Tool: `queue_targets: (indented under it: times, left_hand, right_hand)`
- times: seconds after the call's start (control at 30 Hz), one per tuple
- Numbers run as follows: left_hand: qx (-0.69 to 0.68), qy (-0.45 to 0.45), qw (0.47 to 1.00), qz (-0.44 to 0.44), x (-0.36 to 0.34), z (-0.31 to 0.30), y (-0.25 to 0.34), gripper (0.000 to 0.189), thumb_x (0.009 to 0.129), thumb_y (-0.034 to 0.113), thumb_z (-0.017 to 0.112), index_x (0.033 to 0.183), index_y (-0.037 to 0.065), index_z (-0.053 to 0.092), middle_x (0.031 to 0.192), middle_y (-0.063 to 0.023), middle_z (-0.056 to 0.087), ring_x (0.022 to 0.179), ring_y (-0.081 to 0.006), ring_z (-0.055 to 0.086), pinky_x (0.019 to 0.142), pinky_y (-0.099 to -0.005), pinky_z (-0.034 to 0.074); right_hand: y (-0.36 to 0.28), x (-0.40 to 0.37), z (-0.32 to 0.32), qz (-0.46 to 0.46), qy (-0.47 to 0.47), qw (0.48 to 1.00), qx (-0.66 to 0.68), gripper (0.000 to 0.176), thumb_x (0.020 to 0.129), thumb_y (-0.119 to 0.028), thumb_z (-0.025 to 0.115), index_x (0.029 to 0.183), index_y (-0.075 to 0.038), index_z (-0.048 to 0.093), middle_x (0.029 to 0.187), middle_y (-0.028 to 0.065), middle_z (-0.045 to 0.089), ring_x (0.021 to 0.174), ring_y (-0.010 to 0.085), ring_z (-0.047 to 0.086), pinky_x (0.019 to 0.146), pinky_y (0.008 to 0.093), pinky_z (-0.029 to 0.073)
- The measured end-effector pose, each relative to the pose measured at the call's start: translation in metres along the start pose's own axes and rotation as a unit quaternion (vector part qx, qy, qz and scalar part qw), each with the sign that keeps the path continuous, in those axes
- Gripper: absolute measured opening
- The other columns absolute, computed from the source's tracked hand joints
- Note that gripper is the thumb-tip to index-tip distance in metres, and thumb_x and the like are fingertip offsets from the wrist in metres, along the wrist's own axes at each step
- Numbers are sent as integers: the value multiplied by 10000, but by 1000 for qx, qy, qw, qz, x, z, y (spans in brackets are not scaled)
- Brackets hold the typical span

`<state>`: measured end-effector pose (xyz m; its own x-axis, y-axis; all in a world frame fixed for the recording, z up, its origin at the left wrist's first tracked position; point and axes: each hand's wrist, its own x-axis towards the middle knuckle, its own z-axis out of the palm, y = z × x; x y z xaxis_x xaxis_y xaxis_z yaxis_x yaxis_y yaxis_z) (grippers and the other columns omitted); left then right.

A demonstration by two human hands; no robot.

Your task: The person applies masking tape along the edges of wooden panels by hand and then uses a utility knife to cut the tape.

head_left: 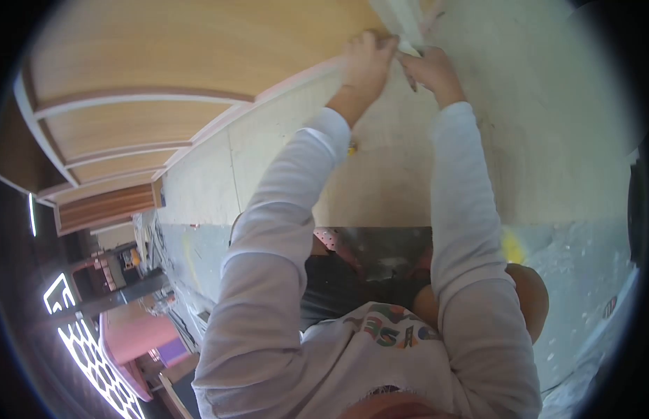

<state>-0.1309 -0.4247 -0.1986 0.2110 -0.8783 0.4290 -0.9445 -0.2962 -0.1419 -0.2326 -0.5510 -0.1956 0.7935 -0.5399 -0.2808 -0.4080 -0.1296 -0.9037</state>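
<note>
Both arms reach up and away, to where a wood-coloured panel (192, 45) meets a pale board surface (380, 174). At that edge my left hand (368, 66) is closed, its fingertips at the lower end of a white strip (406, 21); whatever it grips is hidden by the fingers. Just to its right, my right hand (435, 71) pinches the end of the strip between curled fingers. The strip looks thin and slightly see-through, and it runs upward out of view along the panel edge.
Pale-edged ribs (143, 96) cross the panel on the left. A small yellow item (352, 149) lies on the board beside my left sleeve. Grey, stained floor (576, 265) begins near my knees. Lit hexagonal lights (94, 363) and stacked materials (153, 244) are at lower left.
</note>
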Motion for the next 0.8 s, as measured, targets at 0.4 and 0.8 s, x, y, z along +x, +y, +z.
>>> queue_targets:
  times: [0.4,0.8]
  left_hand:
    - [-65,-351,916,-182,29,-39,2,642,794,79,548,1353,343,377,996,-123,645,917,-301,634,742,-408,506]
    - [-701,78,455,-543,16,12,40,394,826,182,623,1141,-4,478,806,-135,640,772,-192,644,630,-322,513]
  right_hand:
    - [-40,-14,-18,-3,-11,1000,-29,366,784,-379,655,682,-29,646,576,36,573,551,149,537,542,313,423]
    - [-18,-3,-11,30,0,992,-121,460,785,-358,683,1024,34,650,758,62,618,676,142,568,604,292,443]
